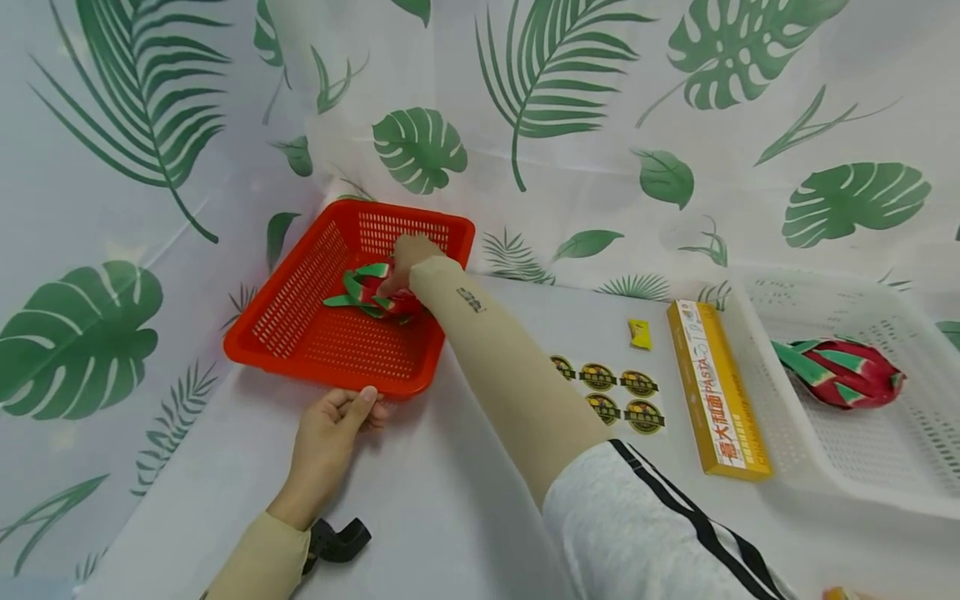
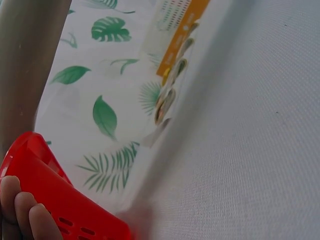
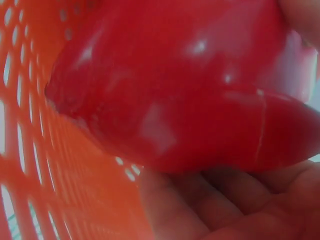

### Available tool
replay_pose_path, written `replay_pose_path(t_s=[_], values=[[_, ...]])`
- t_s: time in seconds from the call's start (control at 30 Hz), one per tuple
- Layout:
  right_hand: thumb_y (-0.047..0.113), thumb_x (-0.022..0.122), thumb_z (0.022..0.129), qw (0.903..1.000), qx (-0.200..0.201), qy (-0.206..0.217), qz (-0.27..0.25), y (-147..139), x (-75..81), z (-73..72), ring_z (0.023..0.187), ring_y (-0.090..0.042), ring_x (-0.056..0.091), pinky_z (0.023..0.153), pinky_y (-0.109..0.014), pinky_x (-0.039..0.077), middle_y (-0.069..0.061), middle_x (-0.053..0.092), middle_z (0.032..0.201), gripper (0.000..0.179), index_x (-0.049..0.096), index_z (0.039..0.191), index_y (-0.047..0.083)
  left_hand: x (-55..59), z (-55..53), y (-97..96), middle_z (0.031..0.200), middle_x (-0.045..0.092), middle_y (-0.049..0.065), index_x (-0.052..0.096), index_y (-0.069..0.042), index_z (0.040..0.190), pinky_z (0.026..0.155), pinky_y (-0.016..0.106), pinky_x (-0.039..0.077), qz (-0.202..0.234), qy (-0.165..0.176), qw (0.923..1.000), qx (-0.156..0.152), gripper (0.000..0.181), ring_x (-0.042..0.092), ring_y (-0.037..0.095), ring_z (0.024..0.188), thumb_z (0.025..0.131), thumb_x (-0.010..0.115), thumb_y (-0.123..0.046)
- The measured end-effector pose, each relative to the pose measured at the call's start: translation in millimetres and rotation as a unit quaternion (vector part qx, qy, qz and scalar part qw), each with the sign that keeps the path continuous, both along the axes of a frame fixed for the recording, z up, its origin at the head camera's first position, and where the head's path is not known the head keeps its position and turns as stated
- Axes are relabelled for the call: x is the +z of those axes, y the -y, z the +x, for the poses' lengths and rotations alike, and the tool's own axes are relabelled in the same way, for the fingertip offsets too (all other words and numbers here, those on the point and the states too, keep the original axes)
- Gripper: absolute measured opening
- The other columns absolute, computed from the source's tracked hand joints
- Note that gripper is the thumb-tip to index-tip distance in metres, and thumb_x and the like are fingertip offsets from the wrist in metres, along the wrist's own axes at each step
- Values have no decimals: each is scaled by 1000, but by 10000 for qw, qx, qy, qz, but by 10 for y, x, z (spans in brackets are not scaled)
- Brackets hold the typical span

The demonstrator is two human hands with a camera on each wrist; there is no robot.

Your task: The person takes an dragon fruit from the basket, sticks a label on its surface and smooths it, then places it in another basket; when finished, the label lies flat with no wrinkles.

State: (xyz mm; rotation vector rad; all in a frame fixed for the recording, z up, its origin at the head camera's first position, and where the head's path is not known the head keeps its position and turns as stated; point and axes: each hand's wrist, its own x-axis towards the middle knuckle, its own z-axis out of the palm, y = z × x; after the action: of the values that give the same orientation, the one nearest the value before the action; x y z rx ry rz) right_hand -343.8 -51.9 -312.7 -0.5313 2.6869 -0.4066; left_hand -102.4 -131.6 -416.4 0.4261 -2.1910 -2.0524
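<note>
A red plastic basket (image 1: 281,312) with slotted walls stands at the back left. My left hand (image 1: 330,442) pinches its near rim, thumb on top; the left wrist view has its fingers (image 2: 30,215) curled against the basket's outer wall (image 2: 75,205). Reaching inside, my right hand (image 1: 408,260) grips a red dragon fruit (image 1: 367,292) with green scales. Up close in the right wrist view, the fruit's smooth red skin (image 3: 165,95) lies over my bent fingers (image 3: 220,205), beside the slotted wall. Part of the fruit is hidden under that hand in the head view.
A white basket (image 1: 847,475) at the right holds another dragon fruit (image 1: 855,375). Beside it lies a yellow pasta box (image 1: 720,392). Several round dark stickers (image 1: 598,377) and a small yellow packet (image 1: 640,334) lie on the white table. Leaf-printed cloth walls (image 1: 555,200) rise behind.
</note>
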Motion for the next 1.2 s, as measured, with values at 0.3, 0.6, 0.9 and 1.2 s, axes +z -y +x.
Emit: replay_pose_path(t_s=[0.3,0.6,0.9,1.2], values=[[41,83,88,9997,-89,137,-193,-16,53,74,100,-17,58,87,-28,53,-2,67,117,53,62,127,12,5,-11,7,84,75,-4,66,7,109,83,26,61,76,-90,9999,20,32,74,17,86,107,60,-25],[44,92,77,9983,-459,-190,-297,21,-114,-42,98,-16,62,85,-28,58,2,68,115,64,63,125,14,12,-5,-12,83,75,-6,66,7,110,83,25,60,132,-152,9998,-30,34,74,13,82,106,61,-27],[48,89,78,9974,-242,-496,-461,-25,6,171,97,-14,64,87,-27,59,4,70,109,61,63,121,15,10,14,-32,84,76,-5,67,6,112,84,24,60,-47,-80,10000,-3,36,74,13,82,107,60,-30],[53,87,78,9924,304,-799,-885,-275,208,358,98,-14,61,84,-25,56,1,71,102,58,62,111,13,-4,39,-69,81,75,-9,68,5,112,83,22,60,-234,-110,9996,67,42,75,11,81,106,60,-35]])
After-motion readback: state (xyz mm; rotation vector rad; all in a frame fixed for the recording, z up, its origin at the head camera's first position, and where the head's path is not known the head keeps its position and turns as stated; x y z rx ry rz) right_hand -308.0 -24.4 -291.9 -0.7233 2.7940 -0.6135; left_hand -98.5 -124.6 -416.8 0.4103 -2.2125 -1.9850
